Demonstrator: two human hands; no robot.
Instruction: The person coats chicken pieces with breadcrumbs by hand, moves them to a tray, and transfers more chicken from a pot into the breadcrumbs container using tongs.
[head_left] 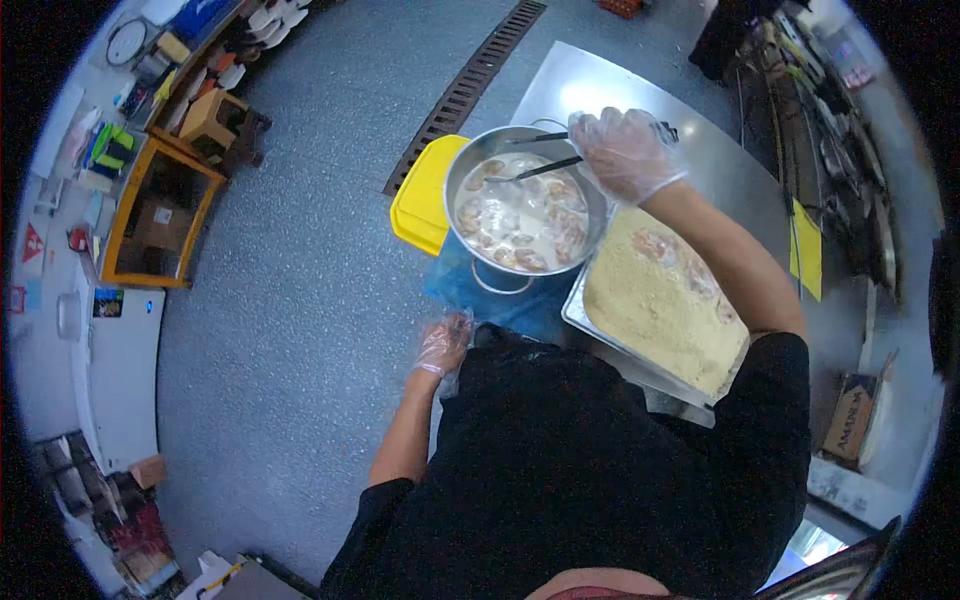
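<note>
My right hand (625, 150), in a clear plastic glove, grips a pair of dark tongs (548, 172). The tongs' arms are spread over a round metal pot (452, 205), and one tip reaches the milky liquid. Pale pieces that look like raw chicken (490, 222) lie in that liquid. To the pot's right, a metal tray (640, 352) holds pale yellow breading (650, 310), with some pieces (665, 248) partly coated at its far side. My left hand (445, 343), also gloved, is low beside my body, near blue plastic (450, 282); its fingers are not clear.
A steel table (690, 115) bears the pot and tray. A yellow lid or container (425, 195) sits left of the pot. On the left stand a wooden-framed cabinet (160, 215) and a white appliance (125, 370). A drain grate (465, 90) crosses the floor. A person in dark clothing (715, 45) stands far off.
</note>
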